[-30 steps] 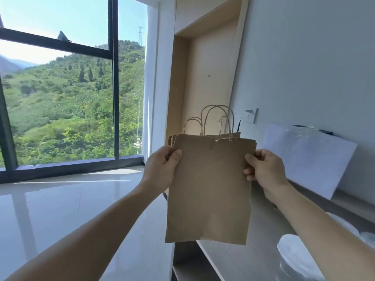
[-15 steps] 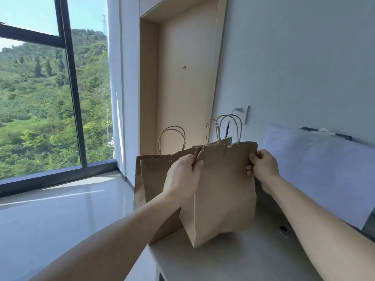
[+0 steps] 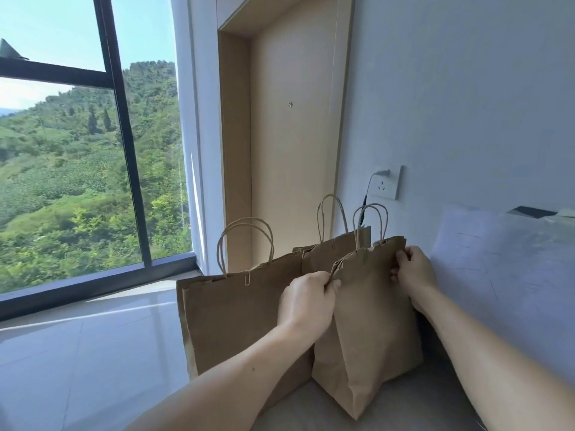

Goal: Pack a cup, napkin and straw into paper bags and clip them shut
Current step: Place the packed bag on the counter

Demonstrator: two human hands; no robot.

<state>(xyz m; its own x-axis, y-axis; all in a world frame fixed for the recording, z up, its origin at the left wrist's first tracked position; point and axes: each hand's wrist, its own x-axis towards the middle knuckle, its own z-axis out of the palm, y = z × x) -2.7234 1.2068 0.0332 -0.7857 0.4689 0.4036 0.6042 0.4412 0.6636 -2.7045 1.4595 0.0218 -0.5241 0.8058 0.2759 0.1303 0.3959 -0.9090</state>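
A brown paper bag [image 3: 370,331] with twisted handles stands on the grey counter [image 3: 413,402], its top pinched shut. My left hand [image 3: 306,298] grips its upper left corner. My right hand [image 3: 413,273] grips its upper right corner. To its left stands a wider paper bag [image 3: 236,318], closed with a white paper clip [image 3: 247,277]. Behind the held one, a third paper bag [image 3: 329,253] shows only its top. No cup, napkin or straw is in view.
A white sheet [image 3: 504,269] leans on the wall at the right. A wall socket [image 3: 387,183] with a plugged cable sits above the bags. The counter's left edge drops to a glossy floor [image 3: 87,353] by a large window [image 3: 77,150].
The bag came down from mid-air and now stands on the counter beside the other bags. Both hands kept their hold on its top corners. The view swung to the right.
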